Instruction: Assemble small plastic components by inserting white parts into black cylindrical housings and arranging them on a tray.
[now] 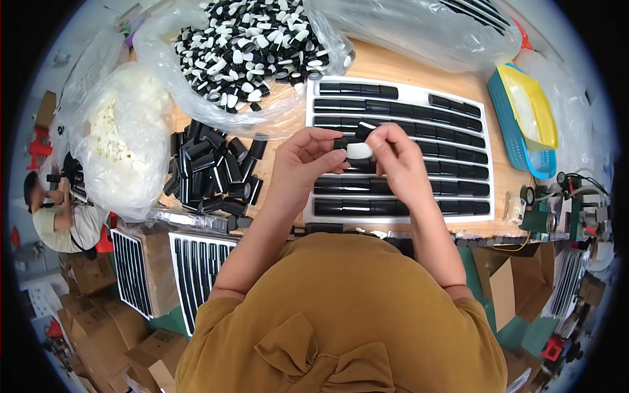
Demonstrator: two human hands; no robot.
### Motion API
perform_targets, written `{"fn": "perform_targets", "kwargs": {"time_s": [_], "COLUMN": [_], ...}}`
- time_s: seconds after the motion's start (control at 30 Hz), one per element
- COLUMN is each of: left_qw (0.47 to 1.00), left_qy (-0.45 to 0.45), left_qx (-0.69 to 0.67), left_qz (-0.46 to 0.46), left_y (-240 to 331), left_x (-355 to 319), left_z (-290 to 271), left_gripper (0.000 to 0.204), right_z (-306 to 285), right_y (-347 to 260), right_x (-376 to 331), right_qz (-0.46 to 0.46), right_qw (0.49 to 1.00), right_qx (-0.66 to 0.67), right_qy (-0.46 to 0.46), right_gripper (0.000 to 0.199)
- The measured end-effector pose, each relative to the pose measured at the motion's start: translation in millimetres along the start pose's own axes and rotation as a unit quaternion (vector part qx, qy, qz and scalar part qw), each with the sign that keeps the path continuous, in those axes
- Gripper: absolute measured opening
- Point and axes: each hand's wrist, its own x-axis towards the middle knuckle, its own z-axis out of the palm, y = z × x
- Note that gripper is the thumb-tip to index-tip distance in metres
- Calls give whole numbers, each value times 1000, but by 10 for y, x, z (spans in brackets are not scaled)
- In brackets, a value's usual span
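My left hand (309,162) pinches a small plastic piece with a white rounded face (358,151) and a dark part behind the fingers. Close beside it, my right hand (398,160) grips a glossy black piece (365,130) between thumb and fingers. The right fingertips are almost at the white face; whether they touch it I cannot tell. Both hands are above a white tray (486,134) filled with rows of short black cylinders (398,107). The top row has a gap. Loose black cylinders (213,164) lie heaped left of my left hand.
A clear bag of black and white pieces (252,49) lies open at the back. Another bag (124,164) holds cream-coloured pieces at left. Blue and yellow baskets (534,114) stand at right. Filled trays (196,262) and cardboard boxes (524,281) are below the table. A person (65,219) works far left.
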Motion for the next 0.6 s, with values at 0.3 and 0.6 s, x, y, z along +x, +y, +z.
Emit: {"fn": "perform_targets", "kwargs": {"time_s": [0.3,0.6], "left_qw": [986,992], "left_qy": [60,41], "left_qx": [-154,-122], "left_qz": [-18,-20], "left_y": [-25,-25], "left_x": [-17,-15], "left_z": [28,-10], "left_gripper": [24,24], "right_z": [-242,-289], "right_y": [-81,-126], "right_x": [-99,-145], "right_qz": [17,37], "right_qw": [986,986], "right_qx": [155,159], "right_qy": [56,-46], "right_gripper": [17,30]}}
